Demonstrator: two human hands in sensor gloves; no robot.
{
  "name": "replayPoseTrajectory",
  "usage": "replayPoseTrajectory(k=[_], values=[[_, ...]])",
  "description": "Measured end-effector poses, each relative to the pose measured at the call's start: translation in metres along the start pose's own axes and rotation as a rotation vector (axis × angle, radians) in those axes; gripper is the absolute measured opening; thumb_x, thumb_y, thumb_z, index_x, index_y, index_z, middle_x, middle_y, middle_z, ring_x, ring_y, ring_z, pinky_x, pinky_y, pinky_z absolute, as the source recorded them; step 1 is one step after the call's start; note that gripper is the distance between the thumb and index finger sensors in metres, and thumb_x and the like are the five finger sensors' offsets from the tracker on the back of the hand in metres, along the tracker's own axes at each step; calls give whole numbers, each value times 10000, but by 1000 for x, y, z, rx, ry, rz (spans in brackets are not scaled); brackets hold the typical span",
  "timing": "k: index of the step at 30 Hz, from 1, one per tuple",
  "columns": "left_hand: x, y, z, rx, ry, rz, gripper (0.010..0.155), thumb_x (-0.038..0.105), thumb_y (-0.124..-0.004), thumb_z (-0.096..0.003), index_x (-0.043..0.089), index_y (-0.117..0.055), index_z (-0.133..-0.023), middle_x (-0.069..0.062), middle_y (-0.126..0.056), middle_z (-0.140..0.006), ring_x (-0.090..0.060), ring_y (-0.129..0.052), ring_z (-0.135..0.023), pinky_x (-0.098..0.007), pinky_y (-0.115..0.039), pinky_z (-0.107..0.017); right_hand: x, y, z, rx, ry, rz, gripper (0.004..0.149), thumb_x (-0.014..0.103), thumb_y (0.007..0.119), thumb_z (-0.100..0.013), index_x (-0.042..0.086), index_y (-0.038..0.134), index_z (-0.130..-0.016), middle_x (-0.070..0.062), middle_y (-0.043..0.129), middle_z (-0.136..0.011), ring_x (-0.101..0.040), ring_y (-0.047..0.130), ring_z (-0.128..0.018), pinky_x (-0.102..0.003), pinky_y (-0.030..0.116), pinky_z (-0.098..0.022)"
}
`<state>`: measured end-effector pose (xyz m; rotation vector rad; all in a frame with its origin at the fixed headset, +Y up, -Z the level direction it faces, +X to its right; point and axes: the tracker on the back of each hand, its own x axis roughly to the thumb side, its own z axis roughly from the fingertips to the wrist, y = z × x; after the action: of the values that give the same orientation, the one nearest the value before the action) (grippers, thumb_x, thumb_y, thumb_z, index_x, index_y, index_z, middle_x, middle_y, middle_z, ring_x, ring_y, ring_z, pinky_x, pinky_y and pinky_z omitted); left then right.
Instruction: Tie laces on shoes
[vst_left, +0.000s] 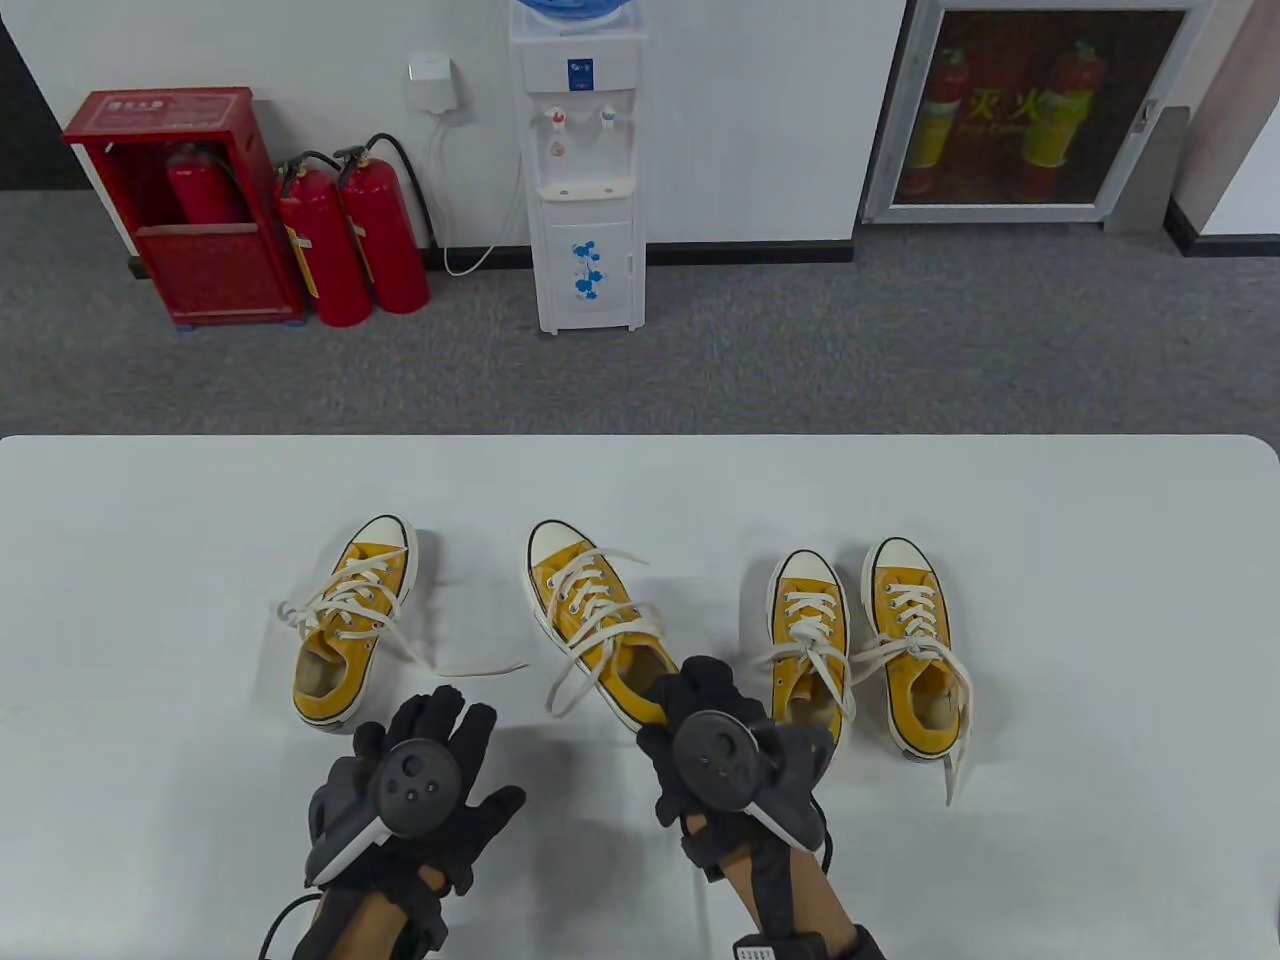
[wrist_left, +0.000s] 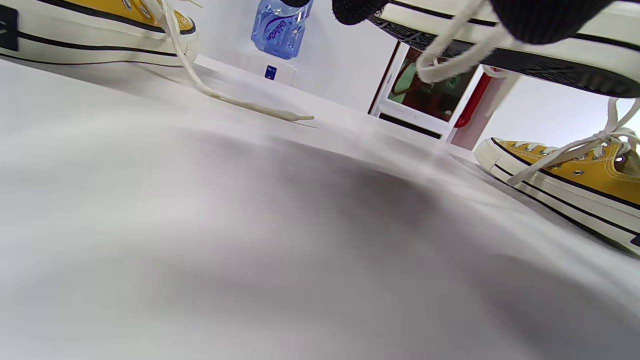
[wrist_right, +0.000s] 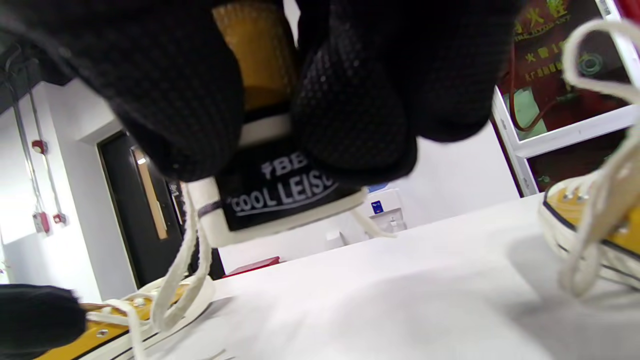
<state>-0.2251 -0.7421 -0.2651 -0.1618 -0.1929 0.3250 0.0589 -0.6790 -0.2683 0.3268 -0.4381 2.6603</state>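
Observation:
Four yellow sneakers with white laces are on the white table (vst_left: 150, 560). The left shoe (vst_left: 352, 618) has loose laces trailing to the right. My right hand (vst_left: 692, 692) grips the heel of the middle shoe (vst_left: 588, 600), whose laces hang loose. In the right wrist view my fingers (wrist_right: 350, 125) wrap its labelled heel (wrist_right: 280, 192). In the left wrist view its sole (wrist_left: 505, 60) is raised off the table, with a lace (wrist_left: 450, 55) dangling. My left hand (vst_left: 440, 722) is open with fingers spread, just behind the left shoe's heel and holding nothing.
Two more yellow shoes (vst_left: 812, 630) (vst_left: 915, 645) stand side by side on the right, their laces crossed into knots with long ends. Beyond the table's far edge are a water dispenser (vst_left: 585, 170) and red fire extinguishers (vst_left: 350, 240).

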Motion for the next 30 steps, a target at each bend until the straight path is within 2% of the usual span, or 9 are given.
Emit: replayPoseTrajectory(k=[6, 14, 22, 26, 30], values=[[1, -1, 0, -4, -3, 0, 872, 702, -649, -451, 291, -346, -1159, -105, -181, -1254, -481, -207, -1163, -792, -127, -713, -1, 5, 28, -34, -40, 1, 540, 394, 974, -338, 140, 838, -794, -142, 750, -851, -163, 1049, -429, -408, 903, -445], [2, -3, 0, -15, -5, -3, 871, 702, -649, -452, 292, -347, -1158, -107, -184, -1254, -482, -207, -1163, -793, -127, -713, 1, 11, 40, -19, -93, 14, 552, 420, 986, -319, 117, 856, -762, -140, 799, -776, -89, 1022, -333, -375, 923, -396], [2, -4, -1, -30, 4, -5, 870, 702, -649, -452, 292, -348, -1158, -106, -186, -1254, -484, -207, -1162, -792, -127, -713, -4, 29, 40, 84, -107, 34, 544, 438, 996, -310, 106, 877, -723, -149, 821, -708, -58, 987, -261, -370, 924, -375], [1, -4, -1, -34, 7, -3, 869, 701, -649, -452, 290, -352, -1158, -108, -186, -1254, -484, -209, -1162, -792, -128, -712, -1, 38, 40, 134, -150, 74, 518, 482, 985, -305, 138, 914, -685, -127, 861, -648, -48, 968, -176, -367, 912, -298], [1, -4, -1, -37, 10, -2, 870, 701, -648, -452, 291, -348, -1158, -107, -189, -1254, -484, -210, -1162, -792, -128, -713, 0, 54, 43, 254, -167, 42, 481, 470, 969, -327, 145, 946, -682, -123, 889, -628, -67, 981, -175, -388, 903, -303]])
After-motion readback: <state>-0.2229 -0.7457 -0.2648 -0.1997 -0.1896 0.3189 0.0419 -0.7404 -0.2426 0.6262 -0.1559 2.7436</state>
